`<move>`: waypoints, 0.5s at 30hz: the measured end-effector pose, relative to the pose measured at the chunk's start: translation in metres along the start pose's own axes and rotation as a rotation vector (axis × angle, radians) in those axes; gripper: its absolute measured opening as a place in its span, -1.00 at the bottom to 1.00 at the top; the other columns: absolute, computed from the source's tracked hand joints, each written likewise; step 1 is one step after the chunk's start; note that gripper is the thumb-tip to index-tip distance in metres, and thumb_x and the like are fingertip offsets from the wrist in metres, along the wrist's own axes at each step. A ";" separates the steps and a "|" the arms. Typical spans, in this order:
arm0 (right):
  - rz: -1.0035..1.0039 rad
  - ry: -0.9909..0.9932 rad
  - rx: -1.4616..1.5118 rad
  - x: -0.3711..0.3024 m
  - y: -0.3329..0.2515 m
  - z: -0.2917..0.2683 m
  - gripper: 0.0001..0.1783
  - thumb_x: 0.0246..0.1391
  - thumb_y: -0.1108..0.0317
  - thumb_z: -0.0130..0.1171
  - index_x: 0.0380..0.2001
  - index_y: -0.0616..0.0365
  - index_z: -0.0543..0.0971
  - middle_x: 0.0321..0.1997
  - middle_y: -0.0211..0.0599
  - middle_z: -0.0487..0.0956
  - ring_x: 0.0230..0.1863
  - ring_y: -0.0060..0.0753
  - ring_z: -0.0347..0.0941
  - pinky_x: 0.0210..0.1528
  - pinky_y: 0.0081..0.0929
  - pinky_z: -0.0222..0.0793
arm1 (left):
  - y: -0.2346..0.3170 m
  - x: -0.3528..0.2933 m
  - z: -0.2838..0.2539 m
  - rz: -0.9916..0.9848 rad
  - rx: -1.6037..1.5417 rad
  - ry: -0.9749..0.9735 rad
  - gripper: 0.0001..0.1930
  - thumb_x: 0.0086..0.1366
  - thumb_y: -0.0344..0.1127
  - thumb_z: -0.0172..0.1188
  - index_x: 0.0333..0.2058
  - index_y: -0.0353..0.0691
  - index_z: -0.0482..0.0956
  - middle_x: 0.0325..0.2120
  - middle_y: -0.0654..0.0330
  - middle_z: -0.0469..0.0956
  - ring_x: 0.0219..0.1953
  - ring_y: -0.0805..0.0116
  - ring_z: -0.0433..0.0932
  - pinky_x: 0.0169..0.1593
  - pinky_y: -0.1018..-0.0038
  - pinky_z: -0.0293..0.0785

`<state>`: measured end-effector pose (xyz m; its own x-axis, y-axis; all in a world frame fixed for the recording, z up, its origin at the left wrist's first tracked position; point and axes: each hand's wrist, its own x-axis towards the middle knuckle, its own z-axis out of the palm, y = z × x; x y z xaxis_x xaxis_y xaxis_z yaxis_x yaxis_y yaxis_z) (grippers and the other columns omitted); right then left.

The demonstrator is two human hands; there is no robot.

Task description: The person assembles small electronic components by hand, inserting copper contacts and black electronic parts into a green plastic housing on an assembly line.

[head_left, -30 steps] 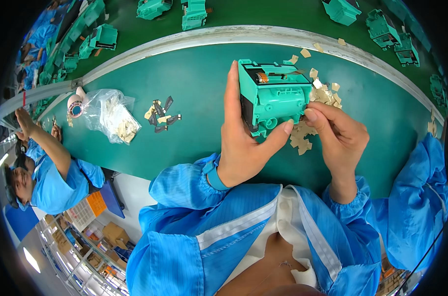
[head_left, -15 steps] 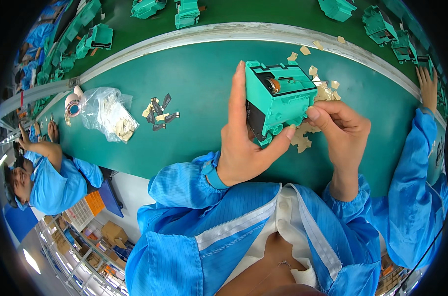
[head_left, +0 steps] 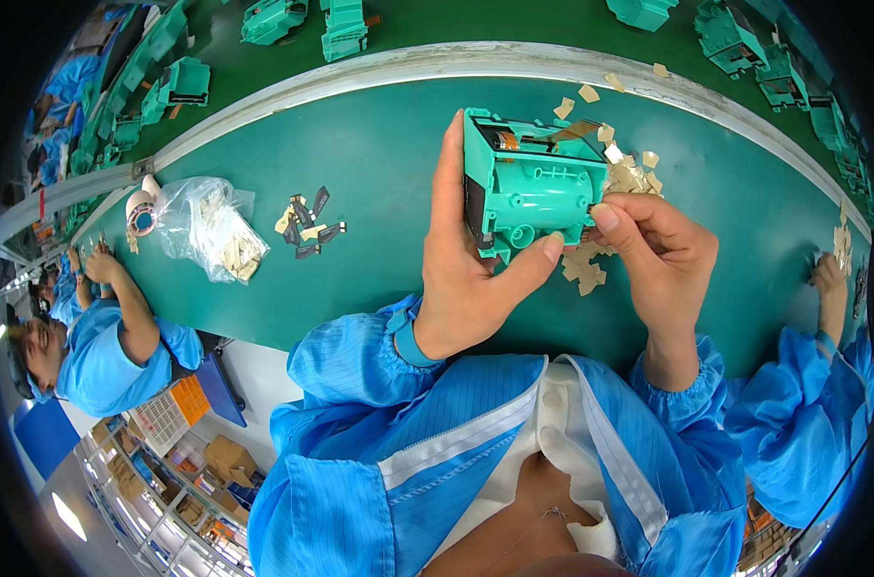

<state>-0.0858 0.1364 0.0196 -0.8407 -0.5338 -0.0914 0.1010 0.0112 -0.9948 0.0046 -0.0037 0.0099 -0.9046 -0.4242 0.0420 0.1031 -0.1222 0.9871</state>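
The teal housing (head_left: pixel 543 195) is right of centre in the upper frame, gripped between the parted thumb and fingers of the left hand (head_left: pixel 470 288). The right hand (head_left: pixel 663 250) has its fingers drawn together at the housing's right edge; what they pinch, I cannot tell. Better to support firmly and work gently there.

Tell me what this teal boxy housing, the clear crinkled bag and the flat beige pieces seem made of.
The teal boxy housing looks like semi-gloss moulded plastic: its rounded section catches highlights. The clear crinkled bag is probably shiny plastic film, see-through and creased. The flat beige pieces look thin, mostly matte, perhaps paper or film.
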 end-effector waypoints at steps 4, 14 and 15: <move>0.002 0.029 -0.044 -0.002 0.000 0.000 -0.89 0.02 0.51 0.19 -0.38 0.37 0.59 -0.50 -0.28 0.60 -0.46 -0.53 0.54 -0.40 -0.67 0.45 | 0.001 0.000 0.000 -0.009 -0.018 -0.013 -0.07 0.07 -0.54 0.17 0.27 -0.33 -0.30 0.08 -0.04 0.25 0.06 0.24 0.37 0.08 0.39 0.34; 0.085 -0.060 0.083 0.003 -0.003 -0.007 -0.88 0.03 0.52 0.18 -0.39 0.41 0.58 -0.48 -0.21 0.60 -0.44 -0.49 0.55 -0.37 -0.64 0.47 | 0.001 0.001 0.001 -0.001 -0.029 -0.043 -0.08 0.07 -0.55 0.15 0.27 -0.33 -0.31 0.08 -0.04 0.24 0.07 0.24 0.35 0.10 0.38 0.32; 0.104 -0.054 0.084 0.003 -0.002 -0.006 -0.88 0.03 0.53 0.17 -0.39 0.41 0.58 -0.48 -0.19 0.60 -0.44 -0.47 0.55 -0.36 -0.63 0.48 | 0.000 0.002 0.000 0.047 0.026 -0.058 -0.08 0.07 -0.55 0.14 0.27 -0.33 -0.31 0.07 -0.04 0.24 0.07 0.24 0.36 0.10 0.38 0.32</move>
<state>-0.0921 0.1399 0.0207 -0.7939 -0.5780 -0.1890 0.2322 -0.0008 -0.9727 0.0031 -0.0041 0.0097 -0.9216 -0.3762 0.0960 0.1355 -0.0800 0.9875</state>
